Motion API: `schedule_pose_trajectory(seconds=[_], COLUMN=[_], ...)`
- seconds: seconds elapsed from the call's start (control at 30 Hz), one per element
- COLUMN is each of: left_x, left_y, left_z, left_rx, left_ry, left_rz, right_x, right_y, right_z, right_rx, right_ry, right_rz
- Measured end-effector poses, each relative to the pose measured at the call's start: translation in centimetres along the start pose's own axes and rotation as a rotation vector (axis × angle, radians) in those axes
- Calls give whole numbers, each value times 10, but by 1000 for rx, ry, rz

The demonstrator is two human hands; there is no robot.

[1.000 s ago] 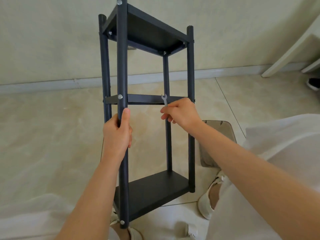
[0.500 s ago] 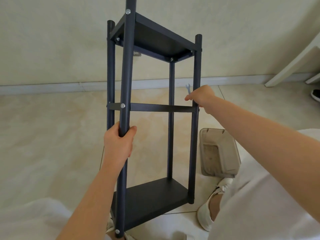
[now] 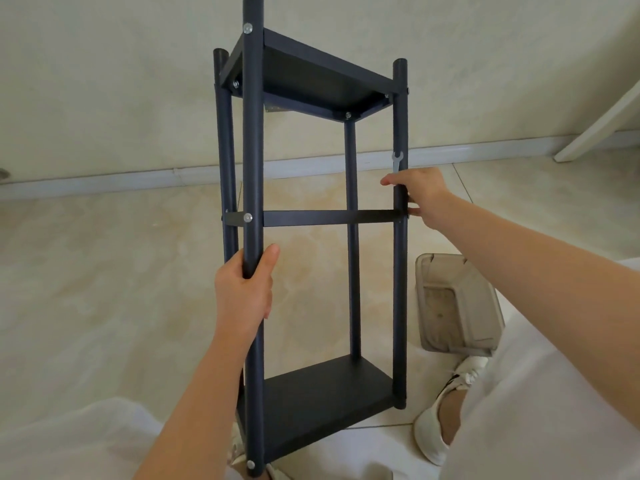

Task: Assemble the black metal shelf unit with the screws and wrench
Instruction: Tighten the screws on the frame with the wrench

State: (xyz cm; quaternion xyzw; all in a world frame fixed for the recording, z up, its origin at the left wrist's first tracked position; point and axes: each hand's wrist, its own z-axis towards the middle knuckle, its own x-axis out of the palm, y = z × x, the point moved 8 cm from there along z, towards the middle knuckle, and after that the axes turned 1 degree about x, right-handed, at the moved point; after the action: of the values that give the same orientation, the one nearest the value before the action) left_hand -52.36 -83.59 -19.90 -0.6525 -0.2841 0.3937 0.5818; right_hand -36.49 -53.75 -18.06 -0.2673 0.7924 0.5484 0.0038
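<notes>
The black metal shelf unit (image 3: 311, 216) stands upright on the floor, with a top shelf, a middle shelf seen edge-on and a bottom shelf. Silver screw heads (image 3: 247, 217) show on the near post. My left hand (image 3: 244, 289) grips the near post below the middle shelf. My right hand (image 3: 420, 194) is at the right post just above the middle shelf, with its fingers around the post. A small silver wrench (image 3: 397, 161) sticks up out of that hand.
A translucent plastic box (image 3: 453, 306) lies on the tiled floor right of the shelf. My white shoe (image 3: 440, 420) is near the right post's foot. A white furniture leg (image 3: 602, 126) leans at the far right, against the wall.
My right hand moved with the wrench from the back post across to the right post and now holds that post. The left hand kept its grip; the view shifted slightly.
</notes>
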Motion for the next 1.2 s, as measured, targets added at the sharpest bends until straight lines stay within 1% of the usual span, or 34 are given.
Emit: schedule_pose_trajectory(seconds=[0.17, 0.27, 0.43, 0.47, 0.63, 0.73, 0.87, 0.97, 1.07, 1.2], left_x=[-21, -31, -41, -42, -50, -58, -64, -62, -51, -36], left_y=[21, 29, 30, 32, 47, 49, 47, 50, 51, 54], left_z=[9, 14, 21, 22, 26, 26, 25, 26, 30, 36], left_rx=[-33, -39, 10, 6, -56, -67, -80, -99, -124, -157], left_ry=[-126, -174, -231, -240, -284, -318, -363, -341, -263, -189], left_rz=[94, 119, 188, 192, 162, 162, 188, 196, 237, 198], right_x=[11, 12, 5, 4, 11, 19, 29, 33, 35, 39], right_y=[10, 20, 37, 41, 61, 67, 79, 89, 97, 102], right_z=[-9, -12, -23, -26, -58, -79, -101, -116, -123, -131], right_rx=[0, -25, -78, -96, -196, -212, -247, -288, -308, -312], right_ry=[55, 92, 187, 232, 588, 696, 765, 794, 788, 770], right_rz=[113, 95, 121, 140, 188, 225, 297, 342, 393, 442])
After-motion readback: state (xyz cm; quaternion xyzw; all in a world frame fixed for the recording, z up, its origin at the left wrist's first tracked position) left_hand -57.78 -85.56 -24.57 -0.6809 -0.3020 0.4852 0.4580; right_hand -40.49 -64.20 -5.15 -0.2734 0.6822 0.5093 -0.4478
